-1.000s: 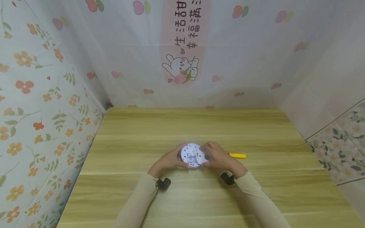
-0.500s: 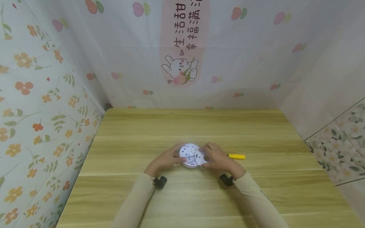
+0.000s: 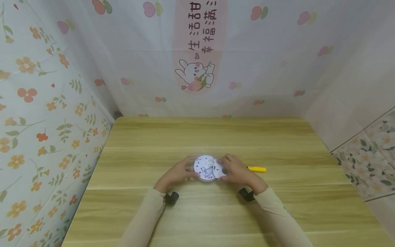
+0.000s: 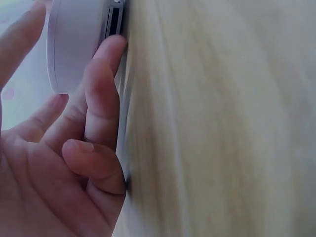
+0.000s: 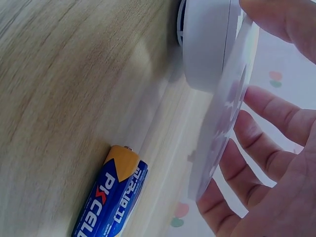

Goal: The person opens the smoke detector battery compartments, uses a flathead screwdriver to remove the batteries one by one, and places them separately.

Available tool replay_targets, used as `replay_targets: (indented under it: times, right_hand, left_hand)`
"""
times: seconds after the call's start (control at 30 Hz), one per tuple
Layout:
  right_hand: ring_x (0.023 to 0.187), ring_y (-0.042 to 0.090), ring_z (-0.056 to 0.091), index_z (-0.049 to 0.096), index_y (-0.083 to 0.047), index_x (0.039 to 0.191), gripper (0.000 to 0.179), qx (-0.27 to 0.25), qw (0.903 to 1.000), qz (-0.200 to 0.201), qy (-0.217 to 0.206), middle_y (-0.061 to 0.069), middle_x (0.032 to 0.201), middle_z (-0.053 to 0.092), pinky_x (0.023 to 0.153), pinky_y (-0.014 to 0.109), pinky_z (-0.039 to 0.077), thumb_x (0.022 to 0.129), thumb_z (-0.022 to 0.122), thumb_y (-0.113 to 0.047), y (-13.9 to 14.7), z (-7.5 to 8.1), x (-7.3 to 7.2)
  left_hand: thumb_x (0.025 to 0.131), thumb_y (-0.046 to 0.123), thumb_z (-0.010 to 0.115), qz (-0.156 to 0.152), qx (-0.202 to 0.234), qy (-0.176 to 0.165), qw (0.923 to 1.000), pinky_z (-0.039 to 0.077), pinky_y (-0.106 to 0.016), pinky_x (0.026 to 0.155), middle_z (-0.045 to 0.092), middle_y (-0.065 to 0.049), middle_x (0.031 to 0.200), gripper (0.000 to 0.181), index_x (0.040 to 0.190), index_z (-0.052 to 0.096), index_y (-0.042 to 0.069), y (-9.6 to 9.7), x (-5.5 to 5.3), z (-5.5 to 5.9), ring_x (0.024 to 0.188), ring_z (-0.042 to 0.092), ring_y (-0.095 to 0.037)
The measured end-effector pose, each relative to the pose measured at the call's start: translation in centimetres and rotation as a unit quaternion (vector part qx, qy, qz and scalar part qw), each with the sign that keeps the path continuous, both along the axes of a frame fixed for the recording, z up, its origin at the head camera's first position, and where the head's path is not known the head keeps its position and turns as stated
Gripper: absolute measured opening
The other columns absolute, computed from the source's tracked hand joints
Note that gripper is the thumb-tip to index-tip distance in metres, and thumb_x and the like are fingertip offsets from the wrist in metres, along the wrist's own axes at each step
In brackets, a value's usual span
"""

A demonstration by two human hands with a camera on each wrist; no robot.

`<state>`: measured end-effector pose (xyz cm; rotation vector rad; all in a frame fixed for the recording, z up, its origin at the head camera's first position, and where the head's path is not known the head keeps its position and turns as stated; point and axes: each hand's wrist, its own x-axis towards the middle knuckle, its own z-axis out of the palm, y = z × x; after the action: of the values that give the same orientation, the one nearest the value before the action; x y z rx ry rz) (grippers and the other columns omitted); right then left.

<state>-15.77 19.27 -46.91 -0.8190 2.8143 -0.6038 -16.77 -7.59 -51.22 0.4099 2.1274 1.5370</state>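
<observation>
In the head view a round white smoke detector [image 3: 202, 164] lies back side up, its inner slots and labels showing. My left hand [image 3: 177, 175] holds its left rim, thumb on the near edge. In the left wrist view, fingertips [image 4: 116, 44] reach under its thick side wall [image 4: 74, 44], at the dark slots. My right hand [image 3: 239, 171] pinches a thin white mounting plate [image 3: 218, 170] with a round hole, by its edges. This plate overlaps the detector's right part. In the right wrist view the plate [image 5: 219, 128] slants away from the detector [image 5: 207, 44].
A blue and orange PKCELL battery [image 5: 108, 197] lies on the table below the plate in the right wrist view. Right of my right hand is a yellow stick-shaped thing [image 3: 256, 169] with a dark end. The wood-grain table [image 3: 197, 137] meets patterned curtains at its far and left edges.
The smoke detector and my left hand have shifted slightly left. My left thumb moved onto the detector's face, then back to its near edge. My right hand keeps the plate nearly in place.
</observation>
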Motion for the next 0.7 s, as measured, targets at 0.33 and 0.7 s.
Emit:
replay_targets:
  times: [0.33,0.7]
  right_hand:
    - [0.11,0.029,0.05,0.056,-0.001,0.125,0.061,-0.003,0.9999,0.004,0.011,0.013,0.119,0.055,0.098,0.047,0.043,0.076,0.081,-0.027,0.4,-0.2,-0.02]
    - [0.112,0.029,0.049,0.057,0.0,0.124,0.06,-0.011,0.9999,-0.006,-0.003,0.013,0.12,0.055,0.099,0.048,0.042,0.076,0.081,-0.026,0.73,-0.31,0.21]
  left_hand:
    - [0.086,0.026,0.072,0.026,-0.013,0.018,0.9994,0.053,-0.032,0.078,0.069,-0.011,0.102,0.057,0.137,0.048,0.02,-0.04,-0.11,-0.17,0.09,0.064,-0.018]
    - [0.091,0.025,0.065,0.051,-0.03,0.028,0.9979,0.052,-0.032,0.075,0.068,-0.012,0.107,0.04,0.127,0.054,0.011,0.4,-0.3,-0.58,0.092,0.065,-0.02]
